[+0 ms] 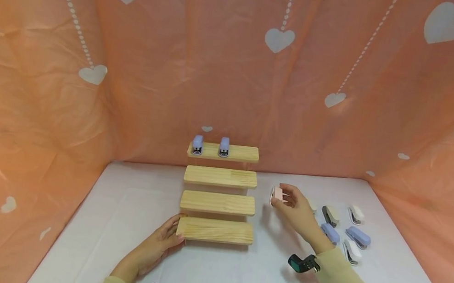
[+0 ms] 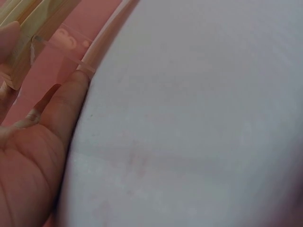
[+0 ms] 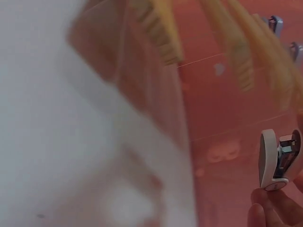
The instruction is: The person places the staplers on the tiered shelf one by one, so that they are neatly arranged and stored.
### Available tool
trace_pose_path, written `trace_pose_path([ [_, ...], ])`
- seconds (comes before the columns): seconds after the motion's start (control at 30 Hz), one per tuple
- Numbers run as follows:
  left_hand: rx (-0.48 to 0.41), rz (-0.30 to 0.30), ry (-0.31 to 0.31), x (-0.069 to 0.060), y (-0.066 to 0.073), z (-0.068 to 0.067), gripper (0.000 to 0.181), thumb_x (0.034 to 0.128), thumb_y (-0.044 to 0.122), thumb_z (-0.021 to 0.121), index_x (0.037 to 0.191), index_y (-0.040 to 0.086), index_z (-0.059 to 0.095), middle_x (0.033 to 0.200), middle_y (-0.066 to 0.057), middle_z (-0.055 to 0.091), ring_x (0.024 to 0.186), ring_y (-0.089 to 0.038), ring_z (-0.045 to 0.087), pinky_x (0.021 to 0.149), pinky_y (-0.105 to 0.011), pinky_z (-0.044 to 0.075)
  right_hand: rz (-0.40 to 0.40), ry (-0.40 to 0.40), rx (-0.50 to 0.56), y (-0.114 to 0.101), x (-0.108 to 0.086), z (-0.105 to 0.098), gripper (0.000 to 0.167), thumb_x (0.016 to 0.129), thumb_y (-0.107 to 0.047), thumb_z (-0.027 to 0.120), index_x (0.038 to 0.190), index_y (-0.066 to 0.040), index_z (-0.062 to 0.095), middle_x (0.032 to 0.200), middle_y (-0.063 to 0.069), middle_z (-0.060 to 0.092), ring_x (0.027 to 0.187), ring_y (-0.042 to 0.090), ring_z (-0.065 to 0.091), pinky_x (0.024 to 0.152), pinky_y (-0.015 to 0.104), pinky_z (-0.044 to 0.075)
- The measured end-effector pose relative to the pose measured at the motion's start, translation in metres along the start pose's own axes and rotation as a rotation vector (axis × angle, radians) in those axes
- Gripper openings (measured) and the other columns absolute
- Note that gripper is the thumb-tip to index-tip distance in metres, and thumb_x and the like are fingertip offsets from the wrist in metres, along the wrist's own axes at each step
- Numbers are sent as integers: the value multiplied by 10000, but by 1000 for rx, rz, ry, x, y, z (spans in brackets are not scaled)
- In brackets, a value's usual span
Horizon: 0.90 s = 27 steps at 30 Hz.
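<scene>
A wooden stepped shelf (image 1: 215,230) with several light planks stands mid-table. My left hand (image 1: 155,248) grips the left end of its lowest plank, thumb in front; the left wrist view shows the thumb on the wood (image 2: 43,21). To the right of the shelf, my right hand (image 1: 296,213) holds a pale pink stapler (image 1: 278,193) above the table. The right wrist view shows this stapler (image 3: 269,158) from its hinge side, its metal inside visible. Two lilac staplers, one on the left (image 1: 197,144) and one near the middle (image 1: 224,146), stand on the top plank.
Several staplers lie on the table at right, among them a beige one (image 1: 330,215), a white one (image 1: 356,214) and a lilac one (image 1: 358,237). Another beige one is partly hidden behind my right hand. An orange curtain with hearts (image 1: 233,82) surrounds the white table (image 1: 129,205).
</scene>
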State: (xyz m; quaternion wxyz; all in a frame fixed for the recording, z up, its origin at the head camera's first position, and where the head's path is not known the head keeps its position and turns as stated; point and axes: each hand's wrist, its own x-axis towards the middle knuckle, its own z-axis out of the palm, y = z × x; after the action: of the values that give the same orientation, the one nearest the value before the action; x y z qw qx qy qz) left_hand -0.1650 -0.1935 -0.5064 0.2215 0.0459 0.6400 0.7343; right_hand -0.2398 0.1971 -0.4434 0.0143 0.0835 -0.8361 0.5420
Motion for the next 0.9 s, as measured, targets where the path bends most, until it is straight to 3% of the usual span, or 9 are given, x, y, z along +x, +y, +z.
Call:
trace_pose_path([
  [0.33,12,1,30,0,0,2,763,937,217,637,1541,153,176,1570,-228,148,1413,-377,217,1067,-334,397,-174,30,-27,-37,19,-4,642,866,-366,730,1379,-88,463,1278,81,567,1168,230,523,975,417,451],
  [0.5,11,4,27,1,-1,3,745,945,205,629,1540,155,183,1562,-232,168,1401,-372,246,1078,-358,386,-216,39,-2,-57,34,-1,626,869,-318,736,1369,-53,468,1230,92,568,1115,234,537,959,414,458],
  [0.77,-5,4,36,2,-2,3,728,948,195,624,1538,165,199,1552,-228,199,1383,-347,289,1078,-361,389,-270,30,38,-108,45,6,566,899,-119,693,1369,61,435,1244,222,535,1128,342,515,977,466,452],
  [0.9,-3,6,34,1,-1,3,730,947,197,626,1539,163,198,1544,-234,213,1376,-345,302,1082,-371,386,-272,29,31,-106,61,9,580,901,-183,700,1382,20,447,1260,173,539,1139,303,511,996,448,439],
])
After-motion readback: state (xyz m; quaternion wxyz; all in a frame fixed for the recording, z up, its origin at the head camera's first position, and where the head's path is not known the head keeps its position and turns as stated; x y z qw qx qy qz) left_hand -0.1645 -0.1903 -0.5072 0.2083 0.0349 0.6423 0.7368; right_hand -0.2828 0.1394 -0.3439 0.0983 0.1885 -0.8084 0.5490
